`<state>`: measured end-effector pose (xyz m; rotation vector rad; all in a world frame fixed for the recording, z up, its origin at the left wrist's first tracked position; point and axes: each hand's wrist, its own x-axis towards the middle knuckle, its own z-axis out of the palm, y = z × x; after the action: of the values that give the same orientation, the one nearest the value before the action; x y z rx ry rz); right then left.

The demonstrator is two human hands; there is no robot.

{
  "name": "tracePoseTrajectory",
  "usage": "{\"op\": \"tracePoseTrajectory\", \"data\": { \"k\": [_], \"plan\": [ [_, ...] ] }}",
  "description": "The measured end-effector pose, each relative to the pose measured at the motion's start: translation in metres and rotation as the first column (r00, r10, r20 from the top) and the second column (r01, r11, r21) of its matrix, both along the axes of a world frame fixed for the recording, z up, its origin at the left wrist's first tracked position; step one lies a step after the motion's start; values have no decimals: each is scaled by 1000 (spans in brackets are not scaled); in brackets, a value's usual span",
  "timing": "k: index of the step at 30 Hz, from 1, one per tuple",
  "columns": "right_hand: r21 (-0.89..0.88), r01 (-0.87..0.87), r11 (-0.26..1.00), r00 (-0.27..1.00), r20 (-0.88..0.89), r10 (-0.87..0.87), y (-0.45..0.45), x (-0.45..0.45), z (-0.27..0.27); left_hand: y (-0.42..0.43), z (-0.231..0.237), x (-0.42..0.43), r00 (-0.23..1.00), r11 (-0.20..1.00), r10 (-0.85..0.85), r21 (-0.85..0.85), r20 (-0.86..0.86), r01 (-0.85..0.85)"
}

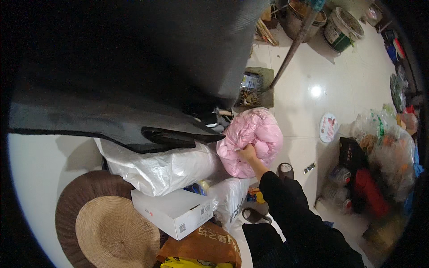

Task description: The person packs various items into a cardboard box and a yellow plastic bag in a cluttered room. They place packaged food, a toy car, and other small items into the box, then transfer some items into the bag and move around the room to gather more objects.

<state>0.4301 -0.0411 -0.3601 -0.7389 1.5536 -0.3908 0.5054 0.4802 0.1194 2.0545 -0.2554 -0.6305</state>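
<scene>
My right hand (247,152) reaches in from the lower right in a black sleeve, its fingers closed on a rolled, puffy pink quilt or padded item (268,134) that looks wrapped in clear plastic. The pink bundle rests beside a white plastic sack (174,167), below a greenish plastic basket (267,97) with litter in it. A large dark grey fabric (134,67), close to the camera, covers the upper left and hides what lies behind it. My left hand is out of view.
A white box (174,211), a woven straw hat (117,227) and an orange-brown bag (204,246) lie at lower left. Slippered feet (286,170) stand below the bundle. A pole (295,47) and buckets (342,30) are at the top. Bags and bottles (338,191) crowd the right.
</scene>
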Motion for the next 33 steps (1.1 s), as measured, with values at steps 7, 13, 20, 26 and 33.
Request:
{"op": "tracePoseTrajectory", "data": {
  "k": [7,13,20,26,33],
  "plan": [
    [-19,13,1000,983,-184,-16,18,-92,96,-31,42,21,630,965,101,-78,-770,-250],
    [15,-38,999,992,-120,39,82,-230,244,-72,125,6,871,978,180,176,-457,-110],
    [10,-206,979,937,-287,200,210,-334,402,-118,282,-32,939,950,-42,277,-341,143],
    [-75,-87,993,948,-312,59,185,-365,462,-200,343,-98,823,808,-287,338,-490,482],
    [-251,33,967,949,-296,-109,68,-426,558,-289,345,-184,731,814,-540,-41,-416,579]
  ]
}}
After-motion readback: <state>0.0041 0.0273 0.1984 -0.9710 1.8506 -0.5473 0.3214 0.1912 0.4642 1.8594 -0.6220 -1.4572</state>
